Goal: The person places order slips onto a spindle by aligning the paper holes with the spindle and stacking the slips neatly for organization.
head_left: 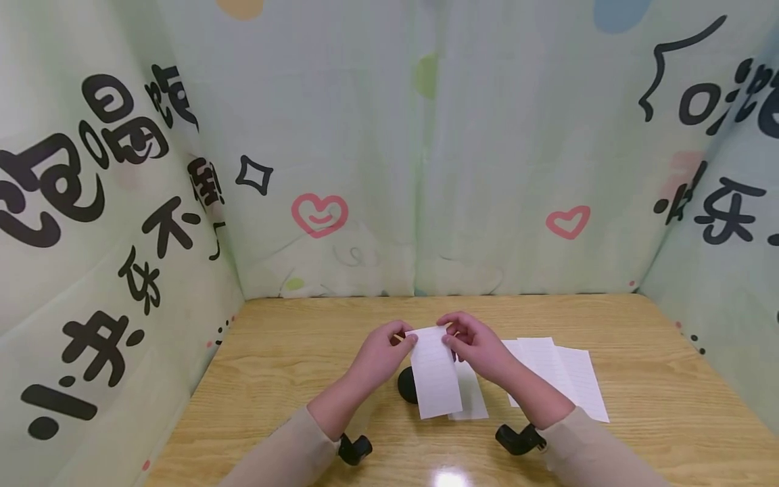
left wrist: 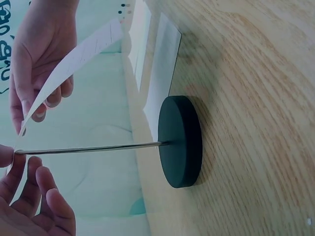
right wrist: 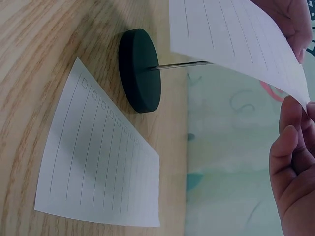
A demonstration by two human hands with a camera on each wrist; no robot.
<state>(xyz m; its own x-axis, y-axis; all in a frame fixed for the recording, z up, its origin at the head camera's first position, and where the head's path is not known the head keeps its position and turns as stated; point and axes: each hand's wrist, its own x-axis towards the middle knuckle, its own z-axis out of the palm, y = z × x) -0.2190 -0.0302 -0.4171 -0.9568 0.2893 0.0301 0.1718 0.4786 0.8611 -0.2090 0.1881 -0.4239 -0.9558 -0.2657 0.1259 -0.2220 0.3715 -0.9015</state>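
Observation:
A lined white paper slip (head_left: pixel 436 375) hangs by its upper edge between both hands. My left hand (head_left: pixel 379 355) pinches its top left corner with thumb and fingers; my right hand (head_left: pixel 477 345) pinches the top right corner. Behind the slip stands a paper spike, a thin metal rod (left wrist: pixel 93 149) upright on a round black base (left wrist: pixel 182 142). The rod's tip meets the slip's upper edge by the left fingertips; whether it pierces the paper I cannot tell. Another lined slip (right wrist: pixel 98 162) lies on the table beside the base.
Further lined slips (head_left: pixel 584 379) lie overlapping on the wooden table (head_left: pixel 274 379), right of the right forearm. Black wrist cameras (head_left: pixel 519 439) stick out below both wrists. A printed curtain (head_left: pixel 377 149) closes off the back and both sides.

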